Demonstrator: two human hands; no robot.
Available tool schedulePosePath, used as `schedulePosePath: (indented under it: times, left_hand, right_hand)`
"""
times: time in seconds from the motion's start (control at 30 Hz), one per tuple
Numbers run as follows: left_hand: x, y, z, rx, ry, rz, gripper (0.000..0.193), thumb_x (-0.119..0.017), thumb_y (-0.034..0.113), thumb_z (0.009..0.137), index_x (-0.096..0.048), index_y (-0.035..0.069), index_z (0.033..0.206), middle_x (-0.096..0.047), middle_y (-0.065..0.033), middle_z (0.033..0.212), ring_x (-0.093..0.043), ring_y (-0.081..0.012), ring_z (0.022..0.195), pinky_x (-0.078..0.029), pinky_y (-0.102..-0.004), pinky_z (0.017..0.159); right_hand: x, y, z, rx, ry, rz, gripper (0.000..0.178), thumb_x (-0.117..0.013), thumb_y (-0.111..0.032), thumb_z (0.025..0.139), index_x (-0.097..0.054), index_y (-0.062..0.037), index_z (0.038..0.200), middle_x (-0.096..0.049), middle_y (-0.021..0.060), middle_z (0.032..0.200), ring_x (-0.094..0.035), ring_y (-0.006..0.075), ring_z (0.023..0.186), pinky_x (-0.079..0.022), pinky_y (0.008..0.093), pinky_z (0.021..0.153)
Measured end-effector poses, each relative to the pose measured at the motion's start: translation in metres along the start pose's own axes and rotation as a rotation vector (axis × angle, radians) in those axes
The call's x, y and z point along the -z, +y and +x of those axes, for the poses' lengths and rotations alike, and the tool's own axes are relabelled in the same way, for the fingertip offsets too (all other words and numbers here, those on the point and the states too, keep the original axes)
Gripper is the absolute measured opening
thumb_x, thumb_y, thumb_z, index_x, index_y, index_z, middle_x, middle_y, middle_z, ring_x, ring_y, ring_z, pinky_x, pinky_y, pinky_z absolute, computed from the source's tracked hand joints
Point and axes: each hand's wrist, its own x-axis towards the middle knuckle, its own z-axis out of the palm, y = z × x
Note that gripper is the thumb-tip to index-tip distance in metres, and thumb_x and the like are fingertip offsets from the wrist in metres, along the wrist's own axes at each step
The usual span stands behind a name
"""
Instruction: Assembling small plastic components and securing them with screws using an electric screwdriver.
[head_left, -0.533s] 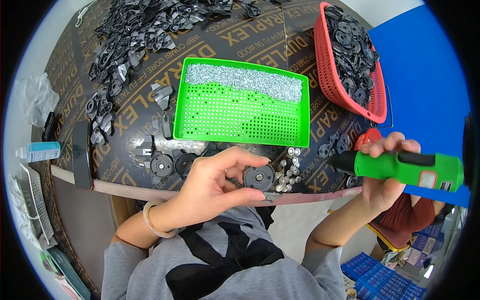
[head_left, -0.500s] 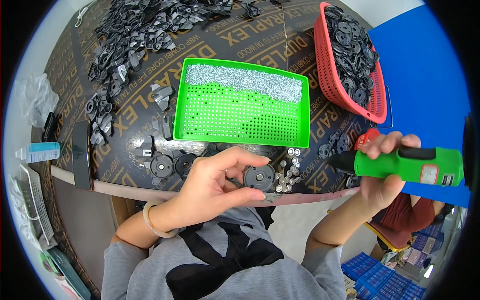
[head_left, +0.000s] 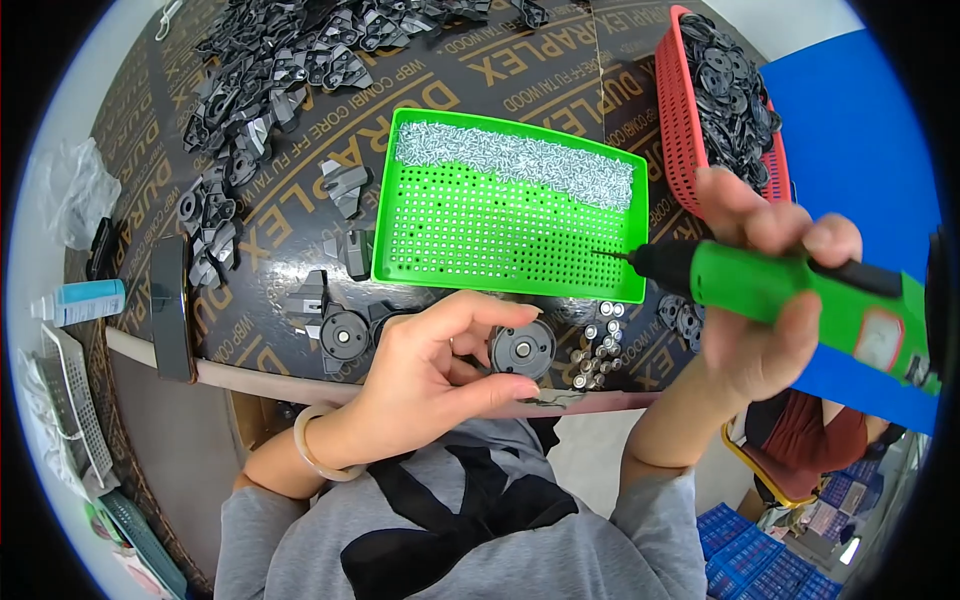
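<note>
My left hand [head_left: 425, 355] has its thumb and fingers curled round a black round disc [head_left: 523, 350] with a metal centre, near the table's front edge. My right hand [head_left: 745, 365] grips a green electric screwdriver [head_left: 745, 283] with a black nose. Its thin bit points left, over the lower right part of a green perforated tray [head_left: 510, 289]. Small silvery screws [head_left: 510, 155] fill the tray's far side. Several short metal cylinders [head_left: 600, 345] stand between the disc and my right wrist. Left of my left hand lies a similar disc [head_left: 345, 335] on a black plastic part.
Many black plastic parts [head_left: 290, 60] heap at the far left. A red basket [head_left: 678, 120] of black discs stands far right. A phone [head_left: 172, 310] and a blue-labelled bottle [head_left: 90, 300] lie at left. Another person's red-brown sleeve [head_left: 815, 445] shows at lower right.
My right hand has raised and tilted the screwdriver, bringing its bit left over the tray's edge. My left hand keeps hold of the disc. The whole view has shifted slightly.
</note>
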Motion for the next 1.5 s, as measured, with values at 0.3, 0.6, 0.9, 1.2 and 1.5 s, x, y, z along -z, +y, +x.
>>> schedulePosePath:
  times: [0.3, 0.6, 0.9, 1.2, 1.5]
  left_hand:
    - [0.003, 0.002, 0.001, 0.018, -0.025, 0.046, 0.052, -0.071, -0.014, 0.078, -0.052, -0.004, 0.126, -0.06, -0.0086, 0.117, -0.056, -0.0074, 0.092, -0.056, -0.0213, 0.07]
    - [-0.001, 0.003, 0.0, 0.001, 0.009, 0.024, 0.052, -0.073, -0.012, 0.078, -0.054, -0.003, 0.125, -0.058, -0.0032, 0.106, -0.049, -0.0037, 0.084, -0.052, -0.0182, 0.065]
    - [-0.001, 0.001, 0.001, -0.06, 0.064, 0.093, 0.054, -0.077, -0.011, 0.074, -0.056, -0.002, 0.124, -0.055, 0.0015, 0.096, -0.042, -0.0019, 0.077, -0.046, -0.0169, 0.062]
    - [0.003, 0.0, 0.002, -0.058, 0.092, 0.132, 0.053, -0.079, -0.007, 0.074, -0.058, -0.001, 0.122, -0.055, 0.0025, 0.093, -0.041, -0.0018, 0.075, -0.037, -0.0165, 0.061]
    - [0.001, 0.002, 0.006, -0.068, 0.104, 0.214, 0.052, -0.078, -0.007, 0.075, -0.059, 0.0, 0.123, -0.058, 0.0028, 0.074, -0.049, 0.0011, 0.063, -0.037, -0.0146, 0.051]
  right_hand:
    - [-0.046, 0.05, 0.006, 0.062, 0.403, 0.02, 0.03, -0.063, -0.003, 0.085, -0.047, 0.002, 0.11, -0.052, 0.0039, 0.06, -0.05, 0.011, 0.046, -0.048, 0.0285, 0.052]
    - [-0.051, 0.057, 0.006, -0.005, 0.405, -0.162, 0.023, -0.056, -0.003, 0.086, -0.046, -0.0011, 0.107, -0.044, 0.0038, 0.06, -0.039, 0.0126, 0.044, -0.044, 0.0342, 0.052]
    - [-0.052, 0.054, 0.006, -0.033, 0.399, -0.177, 0.023, -0.056, -0.004, 0.086, -0.046, -0.0008, 0.107, -0.044, 0.0038, 0.06, -0.04, 0.0127, 0.044, -0.045, 0.0344, 0.053]
    - [-0.046, 0.052, 0.005, 0.071, 0.402, -0.03, 0.031, -0.066, -0.004, 0.086, -0.046, 0.0001, 0.11, -0.051, 0.0045, 0.062, -0.05, 0.0124, 0.046, -0.046, 0.028, 0.049]
    - [-0.064, -0.03, -0.013, 0.059, 0.096, 0.181, 0.033, -0.06, -0.028, 0.095, -0.045, -0.0104, 0.119, -0.051, -0.0031, 0.069, -0.048, 0.0089, 0.059, -0.044, 0.0276, 0.064]
